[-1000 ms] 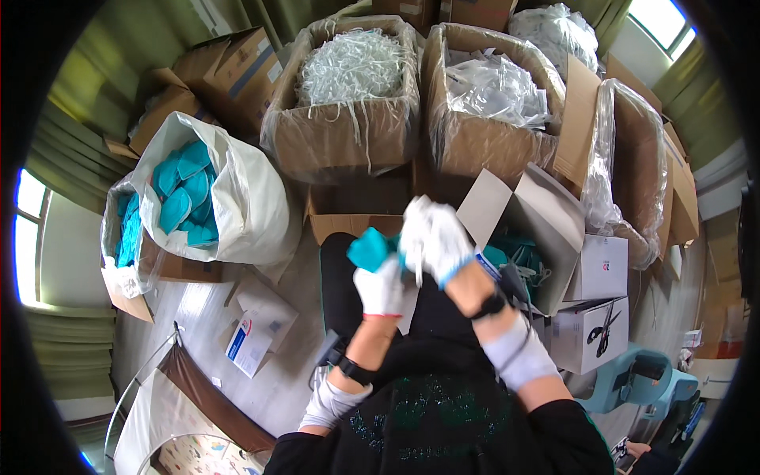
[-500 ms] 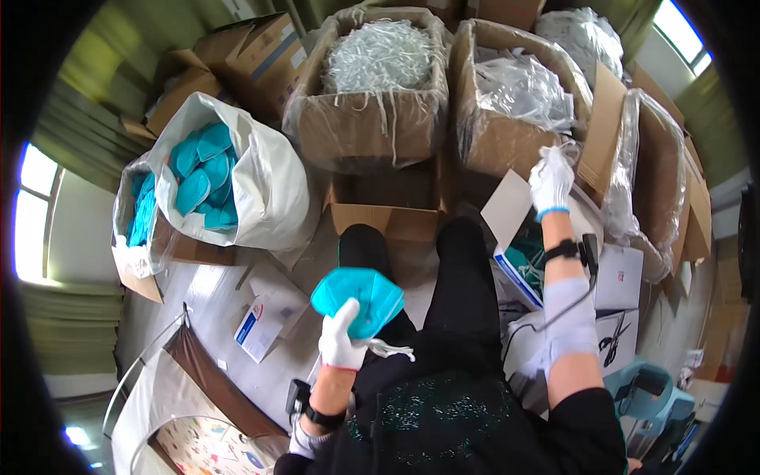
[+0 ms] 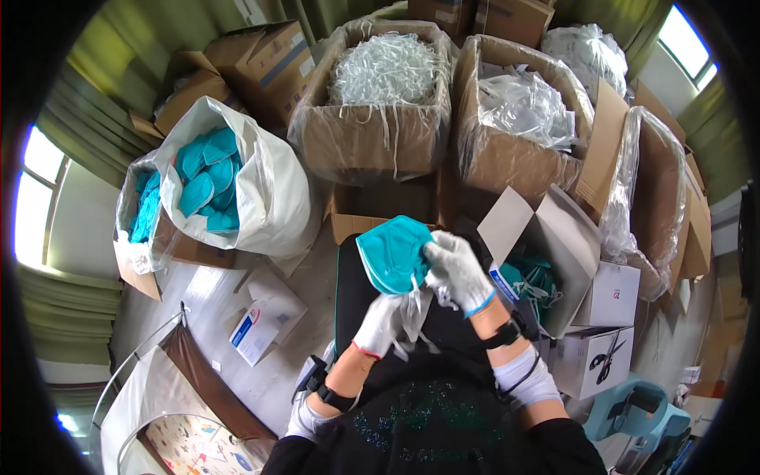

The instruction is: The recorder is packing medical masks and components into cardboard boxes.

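A teal folded face mask is held up over my lap. My left hand, in a white glove with a red cuff, grips its lower edge. White ear straps hang below the mask, by the left fingers. My right hand, in a white glove with a blue cuff, is closed at the mask's right edge; its fingertips are partly hidden. Right of my lap, an open white box has several teal masks with straps in it.
Left, a white sack holds loose teal masks. Ahead stand a carton of white straps and a carton of clear plastic bags. Black scissors lie on a white box at right. A small white box is on the floor.
My right hand has come from the carton of plastic bags back to the mask's right edge. My left hand has carried the mask slightly forward and right, tilting it.
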### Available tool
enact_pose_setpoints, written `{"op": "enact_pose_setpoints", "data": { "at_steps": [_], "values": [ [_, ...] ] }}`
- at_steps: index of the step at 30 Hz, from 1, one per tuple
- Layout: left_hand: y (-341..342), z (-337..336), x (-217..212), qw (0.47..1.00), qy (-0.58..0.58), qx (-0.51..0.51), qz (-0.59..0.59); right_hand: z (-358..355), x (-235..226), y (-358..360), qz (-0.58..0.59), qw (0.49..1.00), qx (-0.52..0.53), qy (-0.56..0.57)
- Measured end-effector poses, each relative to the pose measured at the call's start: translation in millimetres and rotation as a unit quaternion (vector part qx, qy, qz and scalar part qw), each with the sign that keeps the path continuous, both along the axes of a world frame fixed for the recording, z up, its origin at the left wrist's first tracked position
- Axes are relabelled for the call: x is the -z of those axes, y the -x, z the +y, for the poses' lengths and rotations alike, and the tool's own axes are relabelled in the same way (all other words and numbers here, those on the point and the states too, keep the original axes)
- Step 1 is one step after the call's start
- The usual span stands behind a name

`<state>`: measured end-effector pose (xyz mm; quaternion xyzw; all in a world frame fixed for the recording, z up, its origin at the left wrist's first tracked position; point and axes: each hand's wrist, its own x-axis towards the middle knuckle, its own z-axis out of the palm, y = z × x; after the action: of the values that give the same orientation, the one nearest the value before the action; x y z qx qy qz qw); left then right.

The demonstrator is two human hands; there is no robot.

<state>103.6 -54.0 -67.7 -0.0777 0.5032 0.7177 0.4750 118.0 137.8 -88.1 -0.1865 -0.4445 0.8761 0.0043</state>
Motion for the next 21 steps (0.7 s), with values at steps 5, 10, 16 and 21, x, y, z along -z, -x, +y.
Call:
{"op": "enact_pose_setpoints", "data": {
  "at_steps": [5,10,16,21],
  "values": [
    [25.8,-27.8,19.9,0.953,-0.087,-0.023,0.291,13.1,-27.2,1.1,-0.043,0.991,-0.041,-0.124],
    [47.1,4.9,-0.7,0.951,-0.039,-0.152,0.265,-14.3,-14.8,18.1,0.003,0.994,0.012,-0.113],
    [60.8,-0.8,-3.2,0.900,0.006,-0.248,0.359,-45.7,0.4,-7.0,-0.010,0.977,-0.213,-0.008],
    [61.4,-7.1,13.0,0.919,-0.054,-0.278,0.272,-54.7,0.4,11.2,-0.131,0.947,-0.097,0.276]
  ]
}}
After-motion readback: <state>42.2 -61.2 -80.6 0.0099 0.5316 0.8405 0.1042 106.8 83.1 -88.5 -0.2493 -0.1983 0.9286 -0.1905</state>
